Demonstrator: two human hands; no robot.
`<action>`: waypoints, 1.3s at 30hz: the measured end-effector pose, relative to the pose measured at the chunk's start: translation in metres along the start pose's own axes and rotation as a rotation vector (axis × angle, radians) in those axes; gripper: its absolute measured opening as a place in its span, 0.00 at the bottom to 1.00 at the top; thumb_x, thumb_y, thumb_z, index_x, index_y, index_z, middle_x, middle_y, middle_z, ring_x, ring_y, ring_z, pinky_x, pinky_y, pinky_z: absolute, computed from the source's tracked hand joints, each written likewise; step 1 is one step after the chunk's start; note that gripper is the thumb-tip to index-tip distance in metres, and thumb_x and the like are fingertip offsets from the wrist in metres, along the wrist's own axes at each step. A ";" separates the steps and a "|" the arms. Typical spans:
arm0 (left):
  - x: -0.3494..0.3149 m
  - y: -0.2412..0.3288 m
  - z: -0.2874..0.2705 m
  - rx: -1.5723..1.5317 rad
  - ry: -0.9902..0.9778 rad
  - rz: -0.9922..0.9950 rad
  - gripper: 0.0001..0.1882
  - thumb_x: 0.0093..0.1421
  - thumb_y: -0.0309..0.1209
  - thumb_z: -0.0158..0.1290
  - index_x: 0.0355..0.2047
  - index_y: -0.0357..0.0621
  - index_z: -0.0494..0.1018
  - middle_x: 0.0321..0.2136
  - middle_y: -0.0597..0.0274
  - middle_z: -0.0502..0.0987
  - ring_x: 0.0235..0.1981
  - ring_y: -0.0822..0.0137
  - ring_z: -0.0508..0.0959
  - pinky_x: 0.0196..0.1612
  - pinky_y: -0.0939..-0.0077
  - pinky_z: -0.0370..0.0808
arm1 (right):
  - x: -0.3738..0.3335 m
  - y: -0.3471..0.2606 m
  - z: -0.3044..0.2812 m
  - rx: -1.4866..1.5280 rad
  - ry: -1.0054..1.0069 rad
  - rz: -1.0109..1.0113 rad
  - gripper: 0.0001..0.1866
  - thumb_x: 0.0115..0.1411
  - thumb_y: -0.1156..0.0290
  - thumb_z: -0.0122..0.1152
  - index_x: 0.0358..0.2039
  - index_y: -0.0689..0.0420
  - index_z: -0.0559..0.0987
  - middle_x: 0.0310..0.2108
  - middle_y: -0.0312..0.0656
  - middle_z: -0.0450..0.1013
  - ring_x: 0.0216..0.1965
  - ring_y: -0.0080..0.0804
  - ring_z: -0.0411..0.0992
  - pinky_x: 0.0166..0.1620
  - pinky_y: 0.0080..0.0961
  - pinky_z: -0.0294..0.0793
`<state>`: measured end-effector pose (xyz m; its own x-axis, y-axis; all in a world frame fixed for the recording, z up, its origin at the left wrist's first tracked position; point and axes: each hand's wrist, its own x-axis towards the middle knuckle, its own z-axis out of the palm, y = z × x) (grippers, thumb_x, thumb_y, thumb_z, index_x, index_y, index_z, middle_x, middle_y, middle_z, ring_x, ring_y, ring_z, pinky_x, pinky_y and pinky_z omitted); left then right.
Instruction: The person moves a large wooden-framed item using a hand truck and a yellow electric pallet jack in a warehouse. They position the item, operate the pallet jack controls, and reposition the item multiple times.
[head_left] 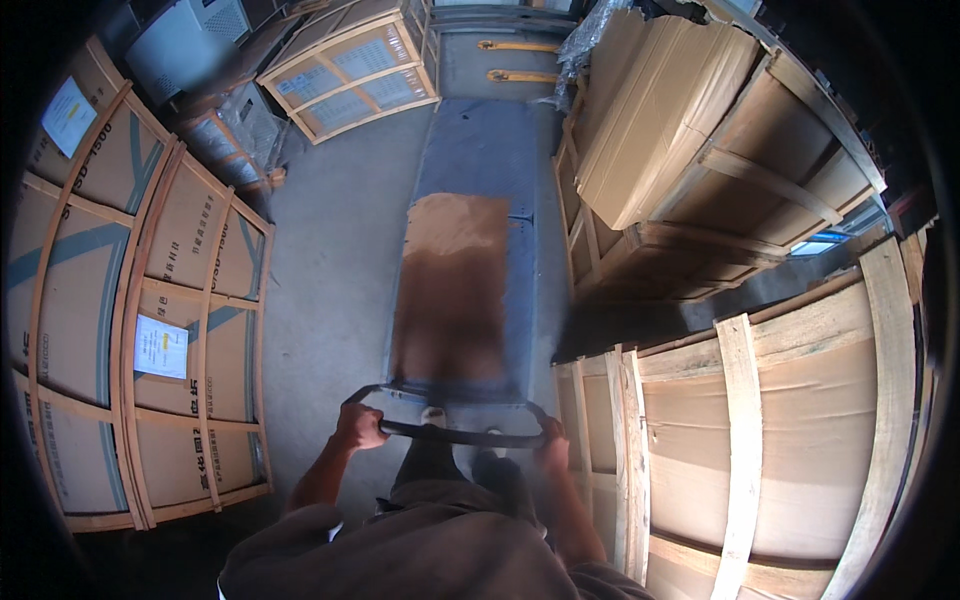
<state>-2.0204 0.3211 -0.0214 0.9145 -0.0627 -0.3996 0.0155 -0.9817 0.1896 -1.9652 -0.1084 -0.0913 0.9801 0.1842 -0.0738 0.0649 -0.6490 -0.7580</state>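
Note:
Both of my hands are on the black push handle (460, 436) of a flat blue platform cart (475, 150). My left hand (361, 426) is wrapped round the handle's left corner. At the right corner, my right hand (552, 445) closes round the bar. The long cart deck stretches away in front of me, with a flat brown cardboard sheet (455, 290) lying on its nearer part. Shadow darkens the near half of the sheet. My feet stand just behind the cart, below the handle.
Wood-framed cartons (190, 300) line the left side. Large crates (690, 440) and a tall folded cardboard piece (665, 110) stand close on the right. Another crate (355, 75) is at the far left of the cart. Yellow forks (520, 76) lie on the floor beyond it.

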 end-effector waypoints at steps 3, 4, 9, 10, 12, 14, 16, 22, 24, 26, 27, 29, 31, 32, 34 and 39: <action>-0.023 0.015 0.016 -0.064 0.062 -0.003 0.13 0.42 0.43 0.57 0.21 0.48 0.80 0.21 0.54 0.80 0.27 0.53 0.82 0.35 0.60 0.78 | -0.021 -0.003 -0.015 -0.002 -0.015 0.093 0.31 0.45 0.88 0.54 0.53 0.52 0.74 0.48 0.49 0.73 0.51 0.52 0.72 0.49 0.38 0.75; -0.028 0.020 0.022 -0.083 0.088 0.008 0.13 0.42 0.43 0.57 0.20 0.47 0.79 0.20 0.54 0.79 0.26 0.52 0.81 0.34 0.59 0.78 | -0.026 -0.003 -0.019 -0.015 -0.047 0.137 0.33 0.45 0.88 0.54 0.54 0.52 0.74 0.48 0.49 0.73 0.51 0.51 0.72 0.49 0.37 0.75; -0.062 0.045 0.048 -0.167 0.141 -0.005 0.12 0.40 0.41 0.58 0.15 0.46 0.78 0.16 0.52 0.76 0.21 0.49 0.79 0.31 0.57 0.77 | -0.059 0.012 -0.040 0.036 -0.192 0.158 0.39 0.40 0.86 0.55 0.59 0.55 0.69 0.55 0.47 0.69 0.57 0.41 0.67 0.58 0.33 0.67; -0.067 0.050 0.052 -0.167 0.156 0.000 0.12 0.39 0.41 0.58 0.15 0.46 0.78 0.16 0.51 0.76 0.21 0.49 0.79 0.31 0.57 0.77 | -0.066 0.018 -0.041 0.153 -0.176 0.210 0.39 0.41 0.86 0.55 0.59 0.55 0.69 0.55 0.47 0.69 0.58 0.41 0.66 0.58 0.33 0.66; -0.080 0.062 0.060 -0.158 0.091 -0.017 0.13 0.39 0.42 0.58 0.16 0.45 0.78 0.17 0.52 0.77 0.22 0.49 0.79 0.30 0.56 0.76 | -0.082 0.033 -0.041 0.482 -0.131 0.259 0.38 0.42 0.85 0.56 0.59 0.54 0.69 0.56 0.46 0.68 0.59 0.40 0.65 0.59 0.32 0.65; -0.091 0.075 0.067 -0.112 0.011 -0.011 0.13 0.39 0.43 0.59 0.16 0.46 0.78 0.17 0.52 0.77 0.23 0.49 0.79 0.30 0.55 0.76 | -0.099 0.049 -0.043 0.750 -0.130 0.454 0.35 0.44 0.84 0.58 0.58 0.55 0.70 0.56 0.46 0.68 0.60 0.40 0.64 0.60 0.31 0.64; -0.103 0.091 0.075 -0.168 0.057 -0.030 0.13 0.38 0.43 0.59 0.16 0.46 0.78 0.17 0.52 0.77 0.23 0.49 0.79 0.30 0.55 0.76 | -0.111 0.066 -0.050 0.742 -0.138 0.408 0.32 0.46 0.81 0.60 0.56 0.55 0.71 0.57 0.47 0.67 0.61 0.41 0.63 0.61 0.31 0.63; -0.128 0.128 0.091 -0.241 0.116 -0.077 0.13 0.36 0.42 0.61 0.14 0.47 0.76 0.16 0.53 0.76 0.21 0.50 0.79 0.27 0.57 0.76 | -0.130 0.083 -0.089 0.012 -0.210 0.014 0.29 0.47 0.74 0.64 0.53 0.55 0.72 0.54 0.50 0.69 0.58 0.51 0.66 0.60 0.40 0.65; -0.118 0.134 0.092 -0.263 0.162 -0.087 0.13 0.35 0.42 0.62 0.13 0.47 0.75 0.16 0.53 0.76 0.20 0.50 0.78 0.25 0.58 0.76 | -0.116 0.077 -0.095 0.049 -0.174 0.034 0.29 0.48 0.75 0.63 0.54 0.58 0.72 0.53 0.50 0.70 0.55 0.50 0.68 0.58 0.37 0.67; -0.096 0.132 0.087 -0.204 0.200 -0.087 0.12 0.35 0.41 0.62 0.12 0.48 0.75 0.15 0.54 0.76 0.19 0.50 0.78 0.25 0.58 0.76 | -0.090 0.069 -0.097 0.172 -0.088 -0.039 0.28 0.48 0.77 0.62 0.53 0.60 0.73 0.52 0.51 0.70 0.54 0.46 0.69 0.57 0.35 0.67; -0.083 0.128 0.082 -0.194 0.241 -0.074 0.12 0.35 0.41 0.62 0.12 0.48 0.75 0.16 0.54 0.76 0.20 0.51 0.79 0.26 0.58 0.77 | -0.074 0.065 -0.098 0.209 -0.035 -0.119 0.27 0.48 0.79 0.61 0.53 0.61 0.73 0.52 0.51 0.71 0.53 0.44 0.70 0.56 0.33 0.67; -0.061 0.127 0.073 -0.183 0.290 -0.072 0.12 0.36 0.41 0.62 0.13 0.48 0.75 0.18 0.54 0.78 0.23 0.52 0.80 0.29 0.59 0.79 | -0.051 0.056 -0.100 0.113 -0.066 -0.057 0.26 0.50 0.79 0.60 0.53 0.61 0.73 0.50 0.51 0.71 0.52 0.44 0.70 0.55 0.34 0.68; -0.056 0.126 0.062 -0.184 0.360 -0.011 0.12 0.37 0.41 0.62 0.13 0.48 0.76 0.21 0.55 0.79 0.27 0.53 0.81 0.32 0.59 0.80 | -0.036 0.045 -0.099 0.095 -0.039 -0.023 0.22 0.48 0.76 0.53 0.46 0.64 0.78 0.44 0.56 0.75 0.47 0.54 0.73 0.52 0.40 0.72; -0.052 0.124 0.057 -0.185 0.394 0.024 0.12 0.37 0.41 0.62 0.13 0.48 0.76 0.23 0.55 0.80 0.29 0.54 0.82 0.33 0.60 0.80 | -0.027 0.041 -0.099 0.101 -0.040 -0.013 0.22 0.49 0.77 0.54 0.47 0.63 0.77 0.44 0.54 0.75 0.47 0.51 0.73 0.52 0.39 0.72; -0.046 0.119 0.046 -0.166 0.263 -0.050 0.10 0.38 0.41 0.60 0.15 0.48 0.77 0.28 0.56 0.81 0.33 0.55 0.82 0.37 0.62 0.81 | -0.020 0.034 -0.098 0.062 -0.059 -0.041 0.24 0.50 0.79 0.57 0.51 0.60 0.75 0.45 0.51 0.74 0.47 0.44 0.73 0.53 0.37 0.70; -0.009 0.092 0.030 -0.130 0.179 -0.081 0.09 0.40 0.40 0.58 0.16 0.49 0.77 0.26 0.57 0.80 0.31 0.55 0.82 0.34 0.61 0.80 | 0.008 0.032 -0.083 0.077 -0.019 -0.112 0.27 0.45 0.84 0.51 0.49 0.60 0.76 0.44 0.58 0.74 0.47 0.53 0.73 0.50 0.39 0.72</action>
<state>-2.0392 0.2258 -0.0275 0.9652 0.0594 -0.2545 0.1327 -0.9503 0.2816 -1.9396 -0.1892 -0.0625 0.9638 0.2665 0.0027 0.1586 -0.5653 -0.8095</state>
